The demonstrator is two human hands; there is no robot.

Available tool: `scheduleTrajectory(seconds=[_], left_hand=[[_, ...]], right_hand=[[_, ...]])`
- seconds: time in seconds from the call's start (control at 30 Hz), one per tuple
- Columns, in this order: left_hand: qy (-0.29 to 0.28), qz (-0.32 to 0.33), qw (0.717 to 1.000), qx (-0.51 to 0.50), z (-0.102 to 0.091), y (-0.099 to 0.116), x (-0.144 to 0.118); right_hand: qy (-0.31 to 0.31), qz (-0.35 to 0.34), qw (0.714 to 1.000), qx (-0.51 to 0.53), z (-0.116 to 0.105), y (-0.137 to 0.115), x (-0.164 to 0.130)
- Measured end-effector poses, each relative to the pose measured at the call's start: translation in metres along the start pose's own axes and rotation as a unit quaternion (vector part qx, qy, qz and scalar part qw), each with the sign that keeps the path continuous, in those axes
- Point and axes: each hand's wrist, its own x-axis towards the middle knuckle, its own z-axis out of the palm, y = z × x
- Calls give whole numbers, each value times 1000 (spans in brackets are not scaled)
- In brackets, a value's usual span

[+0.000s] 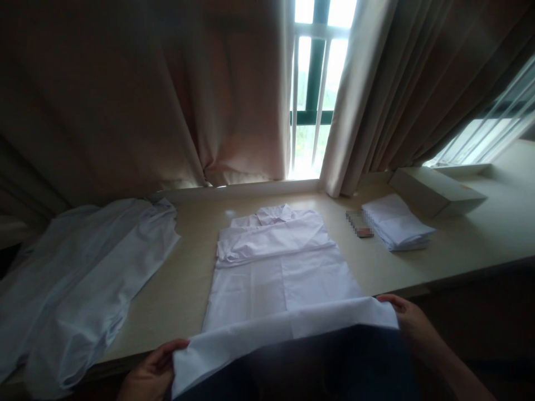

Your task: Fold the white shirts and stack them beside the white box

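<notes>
A white long-sleeved shirt (267, 278) lies on the table, its collar toward the window and its sleeves laid across the upper part. Its lower edge is lifted and turned up off the table's front edge. My left hand (150, 370) pinches the left corner of that edge. At the right corner, my right hand (412, 323) grips the cloth between thumb and fingers. The edge is stretched between both hands, above my dark-clothed lap.
Another white garment (92, 278) lies loosely spread at the left, hanging over the table's (175, 284) front edge. To the right are a small blurred-out flat item (360, 224), a folded white stack (397, 223) and a pale box (437, 189). Curtains (246, 94) hang behind.
</notes>
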Motion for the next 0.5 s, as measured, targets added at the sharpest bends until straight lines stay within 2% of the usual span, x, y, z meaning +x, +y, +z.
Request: scheduleTrajectory(seconds=[0.1,0.2,0.3,0.4,0.5], left_hand=[[25,73,991,107,5,8,13],[26,139,972,190,10,18,27],[67,194,950,237,14,29,47],[79,211,952,206,21,39,72],[63,174,975,119,37,47,94]], right_hand=[[32,-41,998,-48,7,-4,12],[32,-76,992,-98,11,-11,29],[28,-115,976,-184,14,-22,50],[8,-158,968,-195,20,-32,73],[-20,-173,970,-168,31,-41,99]])
